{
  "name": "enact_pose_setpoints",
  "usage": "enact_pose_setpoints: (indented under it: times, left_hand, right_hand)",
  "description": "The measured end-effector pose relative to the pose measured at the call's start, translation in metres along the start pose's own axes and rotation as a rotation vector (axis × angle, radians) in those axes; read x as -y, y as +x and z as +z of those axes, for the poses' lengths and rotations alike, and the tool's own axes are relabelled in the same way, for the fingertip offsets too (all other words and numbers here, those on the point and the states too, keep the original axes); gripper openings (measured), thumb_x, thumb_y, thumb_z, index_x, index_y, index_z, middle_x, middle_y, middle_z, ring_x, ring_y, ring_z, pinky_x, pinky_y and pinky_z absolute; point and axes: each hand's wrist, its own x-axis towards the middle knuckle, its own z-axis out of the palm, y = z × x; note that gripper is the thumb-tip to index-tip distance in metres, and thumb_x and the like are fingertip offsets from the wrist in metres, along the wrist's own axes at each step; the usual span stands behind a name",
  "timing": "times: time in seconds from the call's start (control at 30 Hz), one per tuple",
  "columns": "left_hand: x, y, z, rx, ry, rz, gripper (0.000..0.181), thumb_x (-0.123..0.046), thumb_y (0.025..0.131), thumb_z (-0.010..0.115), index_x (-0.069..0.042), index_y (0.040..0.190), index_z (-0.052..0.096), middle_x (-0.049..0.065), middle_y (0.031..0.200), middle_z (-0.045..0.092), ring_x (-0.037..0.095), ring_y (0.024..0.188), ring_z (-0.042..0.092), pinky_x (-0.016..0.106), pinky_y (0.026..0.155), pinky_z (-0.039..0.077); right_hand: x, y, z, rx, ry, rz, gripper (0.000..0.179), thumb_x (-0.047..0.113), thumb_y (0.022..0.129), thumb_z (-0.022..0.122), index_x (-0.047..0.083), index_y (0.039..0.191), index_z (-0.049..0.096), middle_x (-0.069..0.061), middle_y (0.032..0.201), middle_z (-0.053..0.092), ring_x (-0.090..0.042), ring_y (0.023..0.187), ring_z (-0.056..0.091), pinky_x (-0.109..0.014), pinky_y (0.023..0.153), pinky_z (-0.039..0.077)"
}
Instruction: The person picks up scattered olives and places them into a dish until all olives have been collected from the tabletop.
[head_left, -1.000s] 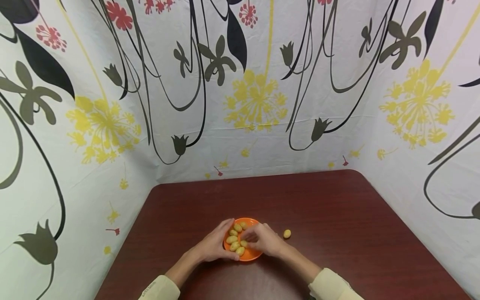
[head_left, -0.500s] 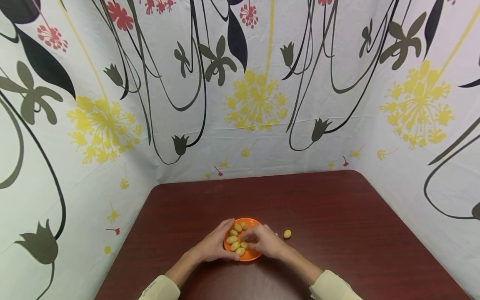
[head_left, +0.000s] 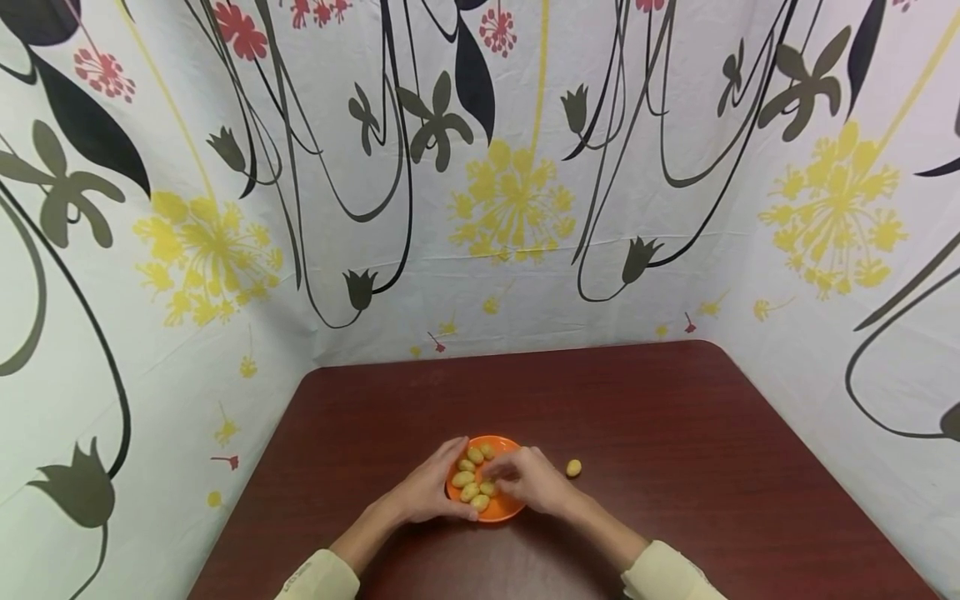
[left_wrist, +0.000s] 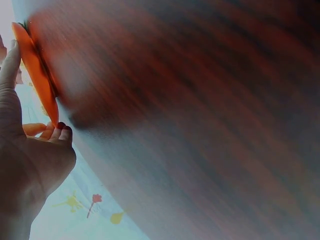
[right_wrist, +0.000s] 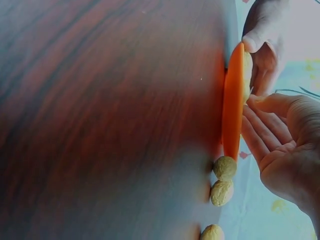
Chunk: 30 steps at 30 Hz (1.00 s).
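Observation:
A round orange plate (head_left: 504,510) stands on the table, with several small, yellow, potato-like ovals (head_left: 464,479) gathered mostly on its left side. My left hand (head_left: 429,487) grips the left rim, thumb at the near edge and fingers at the far edge; the plate's underside (left_wrist: 42,82) shows in the left wrist view. Reaching over the right side, my right hand (head_left: 531,481) pinches one yellow oval (head_left: 488,488) low over the plate between thumb and fingers. The right wrist view shows its thumb (right_wrist: 272,103) and fingertips right at the plate's rim.
To the right of the plate, a loose yellow oval (head_left: 573,468) lies on the dark red-brown table (head_left: 637,400). In the right wrist view, more wrinkled ovals (right_wrist: 222,193) sit in a line beside the plate. A flower-patterned cloth (head_left: 480,308) hangs around the table's back and sides.

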Motion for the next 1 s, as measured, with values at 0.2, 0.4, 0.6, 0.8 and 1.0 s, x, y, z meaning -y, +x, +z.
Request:
enact_pose_setpoints:
  times: [0.2,0.4,0.6,0.8,1.0]
  left_hand:
    - [-0.001,0.0,-0.001,0.008,-0.001,-0.006,0.122,-0.059,0.082,0.089,-0.008,0.17,0.022,0.009,0.173,0.026,0.031,0.155,0.031,0.061,0.119,0.034]
    - [-0.003,0.0,-0.001,0.007,-0.009,-0.008,0.123,-0.057,0.081,0.09,-0.007,0.17,0.022,0.01,0.172,0.026,0.03,0.155,0.031,0.06,0.12,0.033]
    - [-0.003,0.0,-0.001,0.005,-0.007,-0.003,0.124,-0.057,0.08,0.091,-0.007,0.17,0.022,0.01,0.172,0.026,0.029,0.155,0.031,0.06,0.12,0.033]
    - [-0.001,0.0,0.0,0.005,-0.005,-0.002,0.124,-0.058,0.08,0.09,-0.007,0.17,0.022,0.01,0.172,0.026,0.029,0.155,0.031,0.06,0.12,0.033]
    - [-0.001,0.0,0.0,0.009,-0.012,-0.012,0.123,-0.058,0.081,0.09,-0.007,0.17,0.022,0.011,0.173,0.025,0.03,0.155,0.031,0.061,0.12,0.033]
  right_hand:
    - [-0.001,-0.004,-0.013,-0.097,-0.04,-0.028,0.028,-0.009,0.095,0.071,0.001,0.119,0.079,-0.007,0.114,0.079,-0.023,0.109,0.074,-0.037,0.089,0.061]
    - [-0.014,-0.016,-0.035,-0.198,0.031,0.008,0.031,-0.009,0.096,0.071,-0.001,0.125,0.076,-0.013,0.122,0.077,-0.032,0.114,0.073,-0.043,0.093,0.06]
    - [-0.029,-0.035,-0.054,-0.229,0.055,0.033,0.037,-0.007,0.095,0.074,-0.003,0.132,0.072,-0.018,0.129,0.073,-0.042,0.12,0.069,-0.049,0.096,0.057]
    - [-0.041,-0.052,-0.066,-0.239,0.02,0.117,0.042,-0.007,0.094,0.075,-0.005,0.135,0.069,-0.02,0.133,0.071,-0.044,0.123,0.067,-0.049,0.093,0.058]
    - [-0.05,-0.065,-0.07,-0.231,0.015,0.187,0.041,-0.005,0.095,0.076,-0.008,0.135,0.068,-0.023,0.132,0.07,-0.045,0.122,0.067,-0.049,0.095,0.058]
